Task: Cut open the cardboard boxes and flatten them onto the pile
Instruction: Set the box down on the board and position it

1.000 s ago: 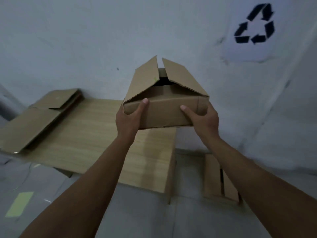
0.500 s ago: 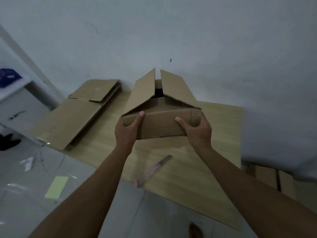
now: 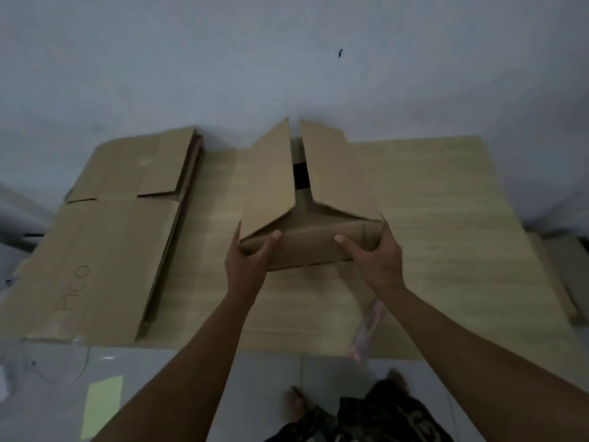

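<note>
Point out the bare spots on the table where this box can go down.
Bare wood lies right of the box, out to the table edge, and in front of it, between the forearms. The left side is crowded by the flattened pile; a blurred tool lies near the front edge.

The fingers of both hands, left and right, are out of sight behind the sides of the box; only the thumbs show on its near face. The inside of the box is mostly covered by its two raised flaps, leaving a dark slot. A blurred, pinkish, see-through object lies on the counter, partly behind the right forearm; what it is cannot be told. The pile hides its lower sheets, and its left part is cut by the picture's edge.
</note>
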Action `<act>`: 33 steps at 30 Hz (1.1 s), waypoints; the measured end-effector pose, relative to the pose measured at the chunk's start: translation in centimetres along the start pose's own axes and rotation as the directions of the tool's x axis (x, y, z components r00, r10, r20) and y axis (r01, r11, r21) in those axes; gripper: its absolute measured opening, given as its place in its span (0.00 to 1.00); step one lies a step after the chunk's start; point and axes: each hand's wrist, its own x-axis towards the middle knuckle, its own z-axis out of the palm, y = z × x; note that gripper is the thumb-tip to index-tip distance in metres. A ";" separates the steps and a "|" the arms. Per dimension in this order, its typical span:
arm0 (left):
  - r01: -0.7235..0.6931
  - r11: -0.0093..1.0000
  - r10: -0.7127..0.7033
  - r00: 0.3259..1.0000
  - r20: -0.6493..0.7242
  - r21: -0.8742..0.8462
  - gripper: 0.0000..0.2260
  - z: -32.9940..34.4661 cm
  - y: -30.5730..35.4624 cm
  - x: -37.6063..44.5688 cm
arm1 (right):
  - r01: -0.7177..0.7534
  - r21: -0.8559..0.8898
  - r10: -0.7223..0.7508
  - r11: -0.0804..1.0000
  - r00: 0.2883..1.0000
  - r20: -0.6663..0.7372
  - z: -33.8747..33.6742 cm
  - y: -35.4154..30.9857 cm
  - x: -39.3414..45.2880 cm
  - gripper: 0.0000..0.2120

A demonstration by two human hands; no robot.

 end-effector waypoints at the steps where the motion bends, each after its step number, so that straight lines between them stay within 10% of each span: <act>1: -0.024 0.999 0.023 0.999 0.032 0.031 0.32 -0.7 -0.6 0.2 | -0.020 -0.012 0.020 1.000 1.000 -0.002 0.6 0.4 -0.9 0.47; 14: -0.123 0.942 0.061 0.978 0.202 0.312 0.45 -4.0 -5.6 0.9 | -0.193 -0.084 0.195 0.978 0.981 0.016 4.2 3.7 -5.6 0.43; 25: 0.094 0.995 -0.082 0.957 0.278 -0.030 0.50 -4.1 -3.7 0.7 | 0.399 -0.085 -0.408 0.913 0.897 -0.172 3.0 -7.1 -4.2 0.33; 29: 0.222 0.966 -0.138 0.874 0.466 -0.130 0.51 -3.6 -3.1 -0.4 | 0.336 -0.016 -0.333 0.942 0.924 -0.186 3.6 -11.6 -3.9 0.26; 33: 0.129 0.982 -0.184 0.808 0.560 0.137 0.43 -5.0 -2.3 -0.5 | 0.310 -0.187 -0.343 0.932 0.922 -0.181 4.9 -12.6 -4.2 0.28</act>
